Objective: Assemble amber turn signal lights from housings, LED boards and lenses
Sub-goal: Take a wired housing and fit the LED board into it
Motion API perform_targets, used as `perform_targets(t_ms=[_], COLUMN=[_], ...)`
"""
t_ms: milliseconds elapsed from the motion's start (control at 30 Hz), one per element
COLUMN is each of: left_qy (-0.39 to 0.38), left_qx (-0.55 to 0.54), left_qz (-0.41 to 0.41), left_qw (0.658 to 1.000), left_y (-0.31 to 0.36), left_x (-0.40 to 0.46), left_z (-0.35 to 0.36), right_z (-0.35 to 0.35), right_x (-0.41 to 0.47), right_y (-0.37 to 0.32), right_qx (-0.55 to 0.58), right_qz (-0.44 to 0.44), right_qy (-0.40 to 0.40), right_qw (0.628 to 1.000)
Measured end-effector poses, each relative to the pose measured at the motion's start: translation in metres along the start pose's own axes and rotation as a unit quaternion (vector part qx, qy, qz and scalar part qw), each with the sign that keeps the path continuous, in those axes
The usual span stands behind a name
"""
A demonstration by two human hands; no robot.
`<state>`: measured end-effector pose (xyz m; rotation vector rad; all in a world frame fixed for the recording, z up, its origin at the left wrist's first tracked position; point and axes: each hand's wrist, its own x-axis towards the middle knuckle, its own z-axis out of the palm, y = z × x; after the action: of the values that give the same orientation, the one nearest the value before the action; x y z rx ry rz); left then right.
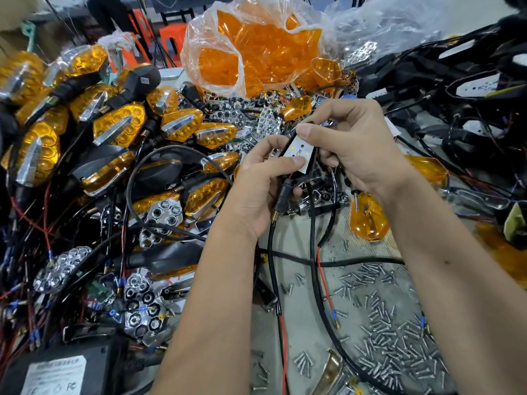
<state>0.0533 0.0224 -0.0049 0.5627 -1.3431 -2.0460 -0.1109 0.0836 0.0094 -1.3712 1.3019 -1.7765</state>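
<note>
Both hands meet in a pinching grip at mid-frame: the left hand [256, 186] curls around a black housing [285, 192], thumb pressed on a flat white LED board [299, 153] seated in it; the right hand [356, 146] pinches the board's upper tip. Black sheathed wires [313, 252] trail down from the housing. Glossy faceted amber finished lights [119, 126] heap at the left, chrome honeycomb reflectors [165, 212] among them. Loose amber lenses fill a crinkled clear bag [251, 52] behind. Small steel screws [385, 323] litter the grey bench [299, 232].
</note>
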Motion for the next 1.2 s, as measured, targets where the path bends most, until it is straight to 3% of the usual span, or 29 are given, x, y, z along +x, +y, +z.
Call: perform_targets(t_ms=[1000,1200], left_qy=[-0.05,0.002], left_qx=[-0.025,-0.022], left_qz=[0.032,0.038], left_qw=[0.998,0.999], left_y=[0.0007,-0.0017], left_x=[0.0008,0.0033], left_z=[-0.0033,-0.0026], right_z=[0.0054,0.0022], right_x=[-0.0008,0.0025], right_y=[-0.0032,0.0001], right_qx=[0.01,-0.042], right_qz=[-0.013,0.008], right_qy=[-0.017,0.019], right_qw=[1.0,0.999])
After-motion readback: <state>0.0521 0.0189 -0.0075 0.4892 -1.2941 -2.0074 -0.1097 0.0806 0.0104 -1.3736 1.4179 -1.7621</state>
